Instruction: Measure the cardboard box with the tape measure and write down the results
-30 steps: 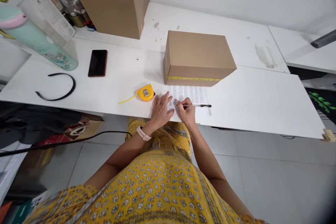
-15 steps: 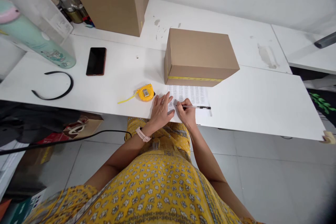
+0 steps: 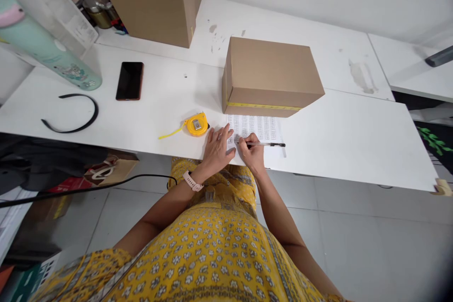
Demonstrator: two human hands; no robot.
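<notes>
A printed sheet of paper [image 3: 260, 127] lies at the near edge of the white table [image 3: 339, 132], just in front of a closed cardboard box [image 3: 271, 75]. My left hand [image 3: 216, 147] lies flat on the sheet's left side with its fingers spread; a pale watch is on that wrist. My right hand [image 3: 250, 152] is closed round a pen [image 3: 267, 144] whose tip rests on the paper. A yellow tape measure [image 3: 196, 124] with a short length of tape pulled out sits just left of my left hand.
A black phone [image 3: 130, 80], a black curved band [image 3: 71, 112] and a mint-green bottle [image 3: 42, 52] are on the table's left part. A large cardboard box [image 3: 155, 0] stands at the back. A black cable [image 3: 88, 188] runs below the table's edge.
The view has shifted slightly. Both hands stay on the sheet, with the pen barely moving.
</notes>
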